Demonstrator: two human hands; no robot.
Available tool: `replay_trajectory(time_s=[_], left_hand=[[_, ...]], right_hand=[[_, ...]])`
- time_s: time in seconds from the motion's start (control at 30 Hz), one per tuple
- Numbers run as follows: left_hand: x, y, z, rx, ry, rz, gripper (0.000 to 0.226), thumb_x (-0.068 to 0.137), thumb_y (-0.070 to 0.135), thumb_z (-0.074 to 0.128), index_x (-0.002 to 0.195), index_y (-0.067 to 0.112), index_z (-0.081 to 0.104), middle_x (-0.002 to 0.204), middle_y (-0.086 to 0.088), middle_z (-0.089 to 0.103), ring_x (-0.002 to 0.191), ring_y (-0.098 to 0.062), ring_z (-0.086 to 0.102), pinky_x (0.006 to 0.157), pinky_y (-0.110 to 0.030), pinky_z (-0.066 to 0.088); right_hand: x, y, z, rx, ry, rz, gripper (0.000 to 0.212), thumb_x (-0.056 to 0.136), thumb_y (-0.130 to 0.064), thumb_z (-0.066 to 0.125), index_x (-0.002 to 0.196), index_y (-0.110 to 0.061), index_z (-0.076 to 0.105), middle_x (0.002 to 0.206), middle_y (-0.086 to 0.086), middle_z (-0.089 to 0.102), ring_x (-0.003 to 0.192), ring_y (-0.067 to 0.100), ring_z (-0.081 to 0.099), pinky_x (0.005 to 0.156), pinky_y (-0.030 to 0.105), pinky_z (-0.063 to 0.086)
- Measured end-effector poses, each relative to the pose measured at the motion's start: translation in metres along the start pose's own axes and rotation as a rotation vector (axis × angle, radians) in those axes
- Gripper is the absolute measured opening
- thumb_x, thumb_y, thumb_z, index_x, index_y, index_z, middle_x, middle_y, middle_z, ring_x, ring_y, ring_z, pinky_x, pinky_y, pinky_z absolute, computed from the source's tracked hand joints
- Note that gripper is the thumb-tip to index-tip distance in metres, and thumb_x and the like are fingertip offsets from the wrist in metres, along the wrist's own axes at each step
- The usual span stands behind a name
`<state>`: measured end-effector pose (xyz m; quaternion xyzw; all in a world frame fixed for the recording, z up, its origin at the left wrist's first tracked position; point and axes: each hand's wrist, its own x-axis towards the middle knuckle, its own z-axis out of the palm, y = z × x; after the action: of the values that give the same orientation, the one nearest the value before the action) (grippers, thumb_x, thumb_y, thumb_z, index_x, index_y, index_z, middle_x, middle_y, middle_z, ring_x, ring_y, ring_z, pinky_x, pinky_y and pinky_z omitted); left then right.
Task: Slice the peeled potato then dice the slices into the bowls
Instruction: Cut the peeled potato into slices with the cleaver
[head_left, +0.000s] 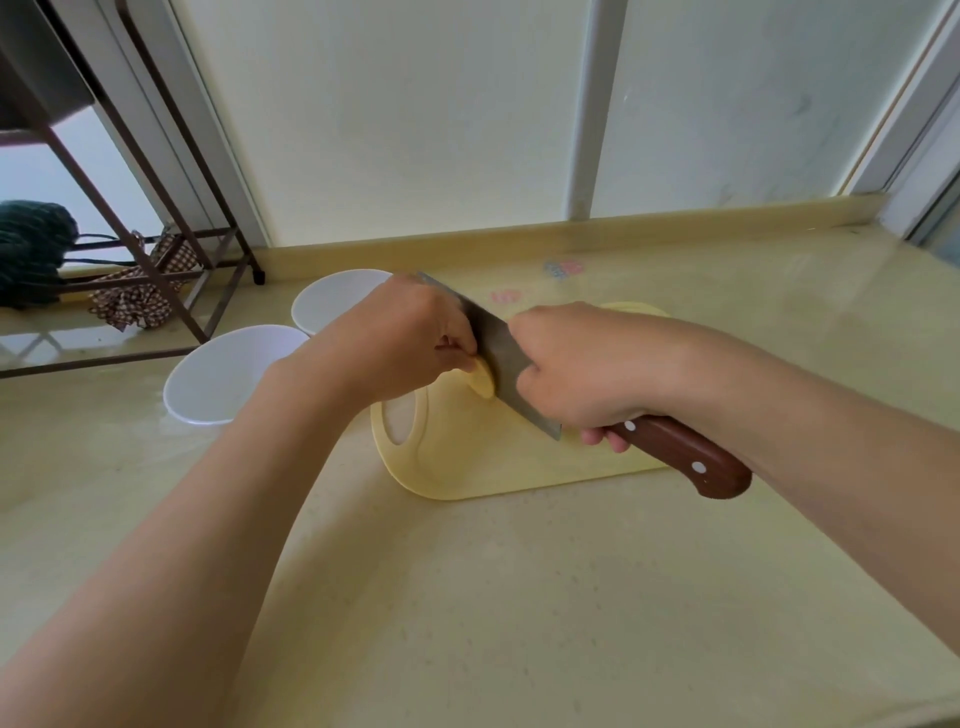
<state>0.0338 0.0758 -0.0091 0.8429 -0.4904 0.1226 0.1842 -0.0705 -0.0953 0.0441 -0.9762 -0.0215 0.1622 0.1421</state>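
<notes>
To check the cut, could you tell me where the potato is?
Head view: the potato sits left on the cutting board, held by the left hand, against the knife.

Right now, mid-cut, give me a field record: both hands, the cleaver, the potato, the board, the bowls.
left hand: holds the potato down, fingers curled over it
right hand: grips the wooden handle of the cleaver
cleaver blade: against the potato's right side, close to the left fingers
cutting board: yellow, on the countertop, handle hole at left
near bowl: white, left of board, no pieces visible
far bowl: white, behind it, partly hidden by left hand
</notes>
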Motion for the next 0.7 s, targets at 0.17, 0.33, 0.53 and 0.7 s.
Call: replay_trajectory(time_s=[0.17,0.33,0.53,0.7], left_hand=[[0.001,-0.005,0.003,-0.047,-0.032,-0.056,0.007,0.077,0.022,0.075,0.082,0.019,0.079,0.078,0.003,0.073,0.074,-0.021,0.067,0.068,-0.042,0.052],[0.001,-0.002,0.000,-0.038,-0.042,-0.088,0.008,0.076,0.013,0.081,0.082,0.018,0.080,0.077,0.003,0.072,0.070,-0.019,0.064,0.067,-0.043,0.051],[0.000,0.007,-0.006,-0.004,-0.070,-0.185,0.005,0.081,0.017,0.079,0.085,0.020,0.078,0.076,0.009,0.068,0.072,-0.011,0.061,0.074,-0.036,0.053],[-0.001,0.005,-0.009,-0.053,-0.117,-0.263,0.006,0.082,0.020,0.077,0.087,0.017,0.075,0.083,0.009,0.068,0.078,-0.004,0.065,0.078,-0.031,0.056]], right_hand=[[0.011,-0.001,0.011,0.009,0.014,-0.010,0.012,0.100,-0.006,0.038,0.091,-0.013,0.042,0.070,0.017,0.063,0.033,0.019,0.050,0.036,0.021,0.042],[0.015,-0.002,0.011,0.035,0.041,-0.009,0.009,0.098,-0.004,0.038,0.099,-0.009,0.046,0.070,0.018,0.064,0.032,0.018,0.050,0.036,0.022,0.043],[0.003,0.012,0.000,0.141,0.084,0.005,0.007,0.099,-0.010,0.039,0.104,-0.011,0.043,0.072,0.018,0.067,0.038,0.020,0.055,0.040,0.025,0.046],[-0.008,0.032,-0.011,0.269,0.145,0.034,0.019,0.094,-0.011,0.039,0.110,-0.010,0.049,0.076,0.017,0.073,0.042,0.024,0.061,0.042,0.028,0.049]])
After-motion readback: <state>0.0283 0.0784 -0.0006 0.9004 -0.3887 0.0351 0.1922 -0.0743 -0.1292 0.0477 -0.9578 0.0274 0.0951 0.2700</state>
